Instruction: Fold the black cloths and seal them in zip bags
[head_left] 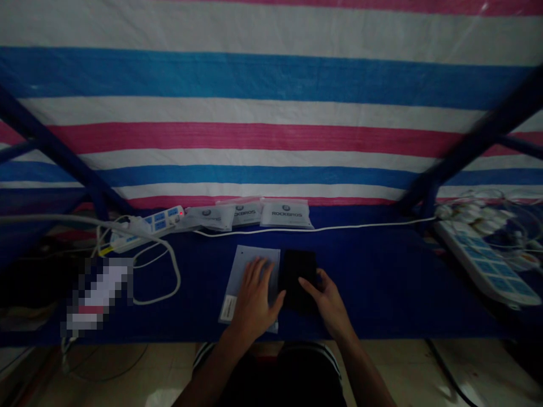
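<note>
We hold a flat black object just right of centre in the lower half of the frame. Our right hand is clamped on its lower right edge, thumb lying across its face. Our left hand rests open on a pale blue sheet, fingers spread; the sheet lies just left of the black object, and a small white label sits at its lower left corner. Both lie on a bench covered in dark blue cloth. Toward the bench's far edge, above our hands, lie three clear packets printed ROCKBROS, with a white cable running in front of them. Left of the packets sits a power strip with a red light lit; at right, another strip lies beside a bunch of white plugs. A pixelated patch hides something at lower left. A striped pink, white and blue tarp fills the top of the frame.
</note>
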Demonstrator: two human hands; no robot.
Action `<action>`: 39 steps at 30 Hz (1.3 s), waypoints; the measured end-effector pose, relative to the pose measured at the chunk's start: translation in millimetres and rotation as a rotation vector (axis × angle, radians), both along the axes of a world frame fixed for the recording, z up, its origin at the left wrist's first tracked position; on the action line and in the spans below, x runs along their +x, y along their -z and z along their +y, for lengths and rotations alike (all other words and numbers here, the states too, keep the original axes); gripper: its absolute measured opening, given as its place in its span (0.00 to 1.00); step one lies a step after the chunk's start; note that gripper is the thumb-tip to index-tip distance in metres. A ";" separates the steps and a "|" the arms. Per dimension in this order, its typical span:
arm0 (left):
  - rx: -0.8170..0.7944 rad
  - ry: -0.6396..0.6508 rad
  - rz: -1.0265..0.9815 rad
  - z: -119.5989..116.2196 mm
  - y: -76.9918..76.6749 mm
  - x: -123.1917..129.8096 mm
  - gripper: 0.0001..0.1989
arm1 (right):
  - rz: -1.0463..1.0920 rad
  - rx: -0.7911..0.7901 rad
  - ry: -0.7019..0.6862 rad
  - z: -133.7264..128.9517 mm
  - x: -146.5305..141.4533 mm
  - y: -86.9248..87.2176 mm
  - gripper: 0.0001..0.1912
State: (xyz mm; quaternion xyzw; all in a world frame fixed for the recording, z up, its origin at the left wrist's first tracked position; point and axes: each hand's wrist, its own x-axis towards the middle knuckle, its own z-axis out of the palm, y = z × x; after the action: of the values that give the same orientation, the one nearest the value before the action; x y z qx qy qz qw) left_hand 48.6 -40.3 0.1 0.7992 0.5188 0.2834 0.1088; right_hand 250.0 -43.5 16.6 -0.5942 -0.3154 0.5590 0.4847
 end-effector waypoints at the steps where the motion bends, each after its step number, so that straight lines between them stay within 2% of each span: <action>1: -0.004 0.004 0.003 -0.8 5.2 2.5 0.30 | -0.009 0.004 -0.002 0.0 -2.2 1.2 0.33; 4: -0.015 0.012 -0.029 -0.3 14.3 1.6 0.26 | -0.024 0.003 -0.021 -0.5 -4.2 4.4 0.33; 8: -0.017 0.015 -0.118 2.3 14.7 -2.9 0.12 | -0.026 0.002 -0.075 -0.4 -0.1 4.4 0.31; 10: -0.017 0.010 -0.151 2.9 14.2 -2.8 0.08 | -0.028 0.004 -0.126 -0.2 2.4 3.0 0.31; 17: -0.016 -0.022 -0.252 3.7 15.9 -2.5 0.07 | -0.029 -0.022 -0.319 1.0 10.8 1.6 0.28; 23: 0.003 -0.041 -0.322 3.0 11.9 -3.9 0.09 | -0.046 -0.017 -0.401 3.4 13.8 4.1 0.25; 27: 0.027 -0.013 -0.319 -0.5 9.8 -2.8 0.10 | -0.089 -0.019 -0.383 4.6 12.9 4.3 0.26; 33: 0.037 0.107 -0.294 -5.1 6.7 -1.5 0.11 | -0.065 -0.023 -0.287 4.3 7.2 3.1 0.28; 39: 0.040 0.112 -0.337 -4.5 5.4 -1.5 0.11 | -0.096 0.005 -0.197 1.5 -8.6 7.0 0.30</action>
State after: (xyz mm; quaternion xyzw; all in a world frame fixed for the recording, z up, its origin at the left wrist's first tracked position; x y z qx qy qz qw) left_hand 47.0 -44.8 -5.3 0.7701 0.4422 0.4171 0.1938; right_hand 241.4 -42.0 9.6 -0.5853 -0.3967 0.5738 0.4133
